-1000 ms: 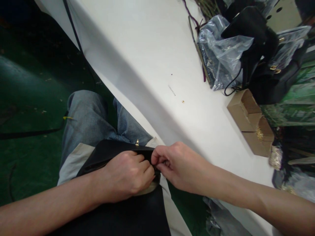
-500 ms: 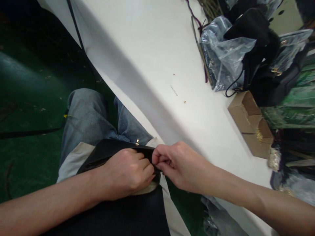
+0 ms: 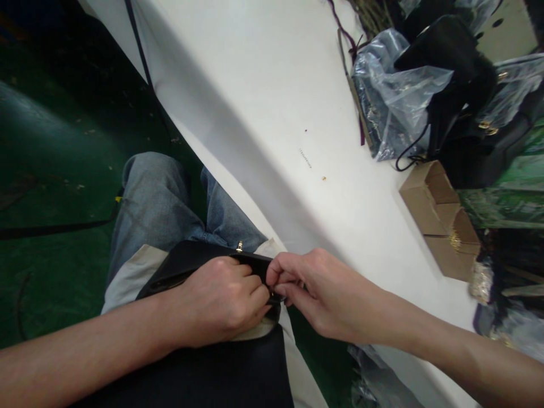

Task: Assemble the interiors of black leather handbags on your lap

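L hand (image 3: 223, 300), R hand (image 3: 317, 292) grip bag (image 3: 178, 264) (part-hidden).

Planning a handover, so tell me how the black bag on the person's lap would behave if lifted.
The black bag probably flops: its edge curves where the left hand and right hand grip it. Its smooth surface may be slightly slippery. It lies flat on the lap, so rolling looks unlikely.

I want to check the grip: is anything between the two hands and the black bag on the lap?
Nothing visible. The left hand is closed on the top edge of the black bag, and the right hand pinches the same edge beside it; both touch it directly.
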